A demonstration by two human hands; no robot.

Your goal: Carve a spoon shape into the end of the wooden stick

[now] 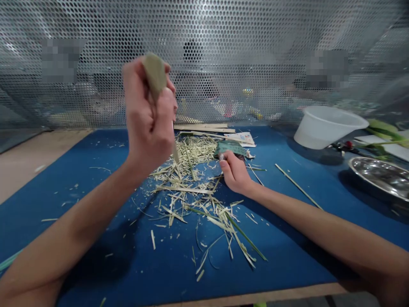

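My left hand (148,113) is raised above the blue work surface, its fingers closed around a flat greenish-tan strip (155,74). The strip's broad end points up toward me. A thin end comes out below the fist, above a heap of pale shavings (198,149). Lower and to the right, my right hand (235,172) is closed at the edge of a teal packet or cloth (231,147). Something small and silvery (221,157) shows at its thumb; the rest is hidden by the fingers.
Long pale strips (204,127) and a white printed packet (241,137) lie behind the heap. At right stand a white plastic tub (329,125) and a shiny metal bowl (381,175), with green leaves (383,128) behind. A perforated metal screen (223,51) closes off the back.
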